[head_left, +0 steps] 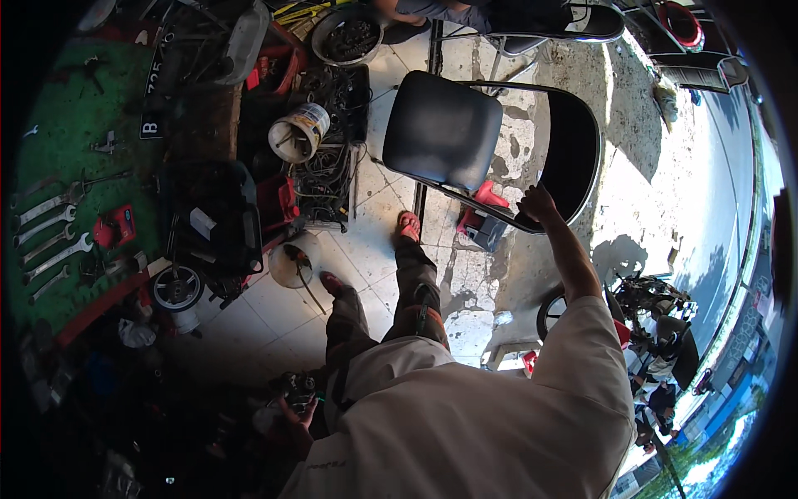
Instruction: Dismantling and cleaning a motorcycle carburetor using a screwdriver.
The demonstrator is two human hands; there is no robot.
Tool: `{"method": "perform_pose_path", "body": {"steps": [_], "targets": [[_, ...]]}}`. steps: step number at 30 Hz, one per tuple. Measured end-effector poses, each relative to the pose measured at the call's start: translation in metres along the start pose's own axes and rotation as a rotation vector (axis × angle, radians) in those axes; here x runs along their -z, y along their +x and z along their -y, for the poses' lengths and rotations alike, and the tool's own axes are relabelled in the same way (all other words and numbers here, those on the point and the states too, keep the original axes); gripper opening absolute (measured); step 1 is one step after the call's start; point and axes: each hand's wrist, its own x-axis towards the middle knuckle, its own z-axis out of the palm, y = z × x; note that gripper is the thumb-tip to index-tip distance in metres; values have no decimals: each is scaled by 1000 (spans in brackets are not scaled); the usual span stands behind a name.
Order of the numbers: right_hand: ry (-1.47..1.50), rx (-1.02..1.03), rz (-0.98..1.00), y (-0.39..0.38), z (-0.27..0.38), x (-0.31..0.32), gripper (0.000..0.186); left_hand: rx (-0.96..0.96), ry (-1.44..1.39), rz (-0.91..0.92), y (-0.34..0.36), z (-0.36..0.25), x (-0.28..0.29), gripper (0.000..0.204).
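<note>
My right arm stretches forward, and my right hand is closed on the metal frame of a folding chair, at the near edge of its backrest. The chair has a black padded seat and a black curved back. Low at my left side, my left hand holds a dark metal machine part with an uneven, knobbly shape; shadow hides its exact kind. Below the chair lies a red and dark grey toolbox-like case, partly covered by the chair frame.
At left, a green bench carries several wrenches. A paint bucket stands by tangled cables; a second bucket is near my feet. A metal basin sits far off. Beyond the chair a person sits; motorcycles stand right.
</note>
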Motion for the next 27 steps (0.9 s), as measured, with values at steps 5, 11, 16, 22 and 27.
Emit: {"method": "perform_pose_path", "body": {"steps": [5,11,16,22,27], "targets": [[46,-41,123,6,-9,2,41,30,48,10,16,-1,-25,52],[83,-40,115,-10,-11,-32,42,-18,91,98,41,0,-22,50],[16,13,-1,2,-3,-17,40,-17,42,69,17,16,-19,51],[-70,-49,38,-29,-16,-40,40,-13,-18,96,23,18,-19,51],[-134,-170,91,-20,7,-33,39,2,-50,123,18,39,-5,51]]}}
